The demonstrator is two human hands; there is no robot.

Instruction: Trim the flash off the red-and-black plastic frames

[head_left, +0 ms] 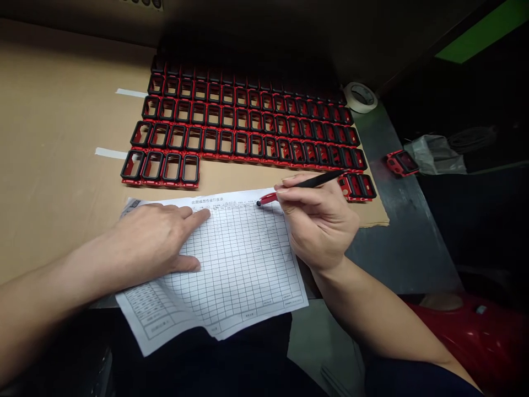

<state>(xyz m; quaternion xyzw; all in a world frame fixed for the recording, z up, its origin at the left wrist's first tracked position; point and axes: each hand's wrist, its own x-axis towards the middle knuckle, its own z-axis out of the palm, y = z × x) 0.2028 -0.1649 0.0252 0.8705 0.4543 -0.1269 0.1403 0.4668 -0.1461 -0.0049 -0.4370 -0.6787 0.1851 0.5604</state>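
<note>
A printed form with a grid of cells (243, 264) lies at the near edge of the table. My left hand (159, 240) rests flat on its left part, fingers stretched out, the forefinger pointing toward the top row. My right hand (318, 220) is closed round a red and black pen (303, 186), whose tip touches the form's top row near its right end.
Several rows of red and black rectangular frames (248, 124) lie on brown cardboard (61, 138) beyond the form. A roll of tape (361, 97) sits at the back right. One loose frame (400, 163) and a plastic bag (436, 154) lie to the right. A red object (467, 331) is at lower right.
</note>
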